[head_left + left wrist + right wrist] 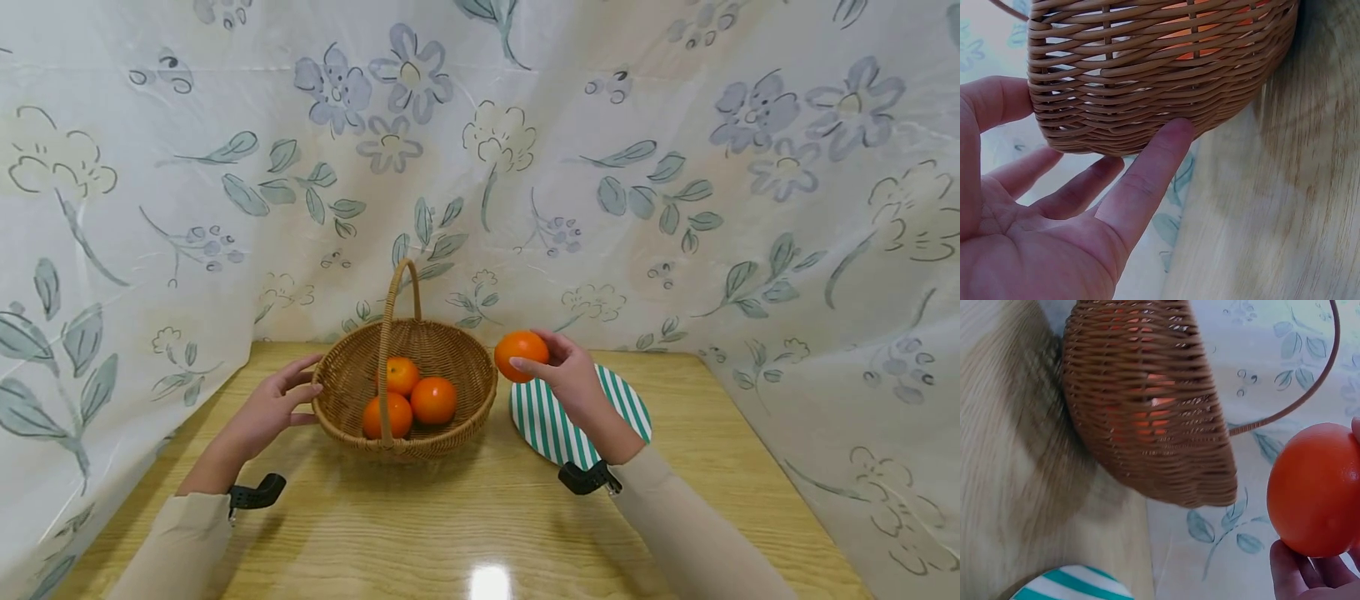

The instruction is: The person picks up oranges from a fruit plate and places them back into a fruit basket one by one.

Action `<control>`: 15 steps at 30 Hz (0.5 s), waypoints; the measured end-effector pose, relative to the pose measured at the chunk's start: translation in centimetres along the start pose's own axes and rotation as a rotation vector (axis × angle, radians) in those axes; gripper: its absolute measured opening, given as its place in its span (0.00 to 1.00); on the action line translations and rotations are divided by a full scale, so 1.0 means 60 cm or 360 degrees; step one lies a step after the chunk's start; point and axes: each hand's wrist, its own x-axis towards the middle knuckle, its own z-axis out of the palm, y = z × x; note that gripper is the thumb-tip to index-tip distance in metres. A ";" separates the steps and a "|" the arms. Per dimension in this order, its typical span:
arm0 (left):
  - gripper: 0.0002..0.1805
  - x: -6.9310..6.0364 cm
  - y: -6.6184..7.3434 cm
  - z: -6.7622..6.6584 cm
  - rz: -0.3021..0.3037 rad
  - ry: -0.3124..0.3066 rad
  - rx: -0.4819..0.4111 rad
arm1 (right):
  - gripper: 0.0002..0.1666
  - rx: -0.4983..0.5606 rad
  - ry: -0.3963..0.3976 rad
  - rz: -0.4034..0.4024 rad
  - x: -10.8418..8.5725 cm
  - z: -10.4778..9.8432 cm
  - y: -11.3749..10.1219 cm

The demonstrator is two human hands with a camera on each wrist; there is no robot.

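Note:
A round wicker basket [348,425] with a tall arched handle stands on the table, left of the middle. Inside it lie three oranges [433,401], partly seen through the weave in both wrist views. My left hand [272,407] touches the basket's left side, its fingers fairly straight and resting against the outer wall [1147,81]. Just beyond the basket's right rim, my right hand [573,375] holds another orange [521,355] in the air between thumb and fingers. In the right wrist view that orange [1316,490] is close up, apart from the basket [1147,412].
A flat round piece with green and white stripes [540,425] lies on the table under my right hand and wrist. The wooden table [420,525] meets a floral cloth [525,250] at its back and sides.

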 end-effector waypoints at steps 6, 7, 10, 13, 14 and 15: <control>0.37 0.001 -0.003 0.001 0.0010 0.0009 0.0013 | 0.39 0.0018 -0.0011 -0.0038 0.002 0.012 -0.018; 0.37 0.000 -0.003 0.001 0.0013 0.0006 0.0015 | 0.39 0.0033 -0.0018 -0.0044 0.002 0.014 -0.020; 0.37 -0.003 -0.002 0.001 0.0006 0.0008 0.0012 | 0.38 0.0055 -0.0042 -0.0059 0.005 0.020 -0.025; 0.37 -0.006 -0.002 0.001 0.0000 0.0005 0.0008 | 0.37 0.0057 -0.0064 -0.0067 0.009 0.024 -0.029; 0.37 -0.006 -0.002 0.001 -0.0001 0.0006 0.0009 | 0.37 0.0052 -0.0070 -0.0072 0.010 0.025 -0.030; 0.37 -0.006 -0.001 0.002 -0.0001 0.0005 0.0011 | 0.37 0.0051 -0.0073 -0.0073 0.011 0.025 -0.031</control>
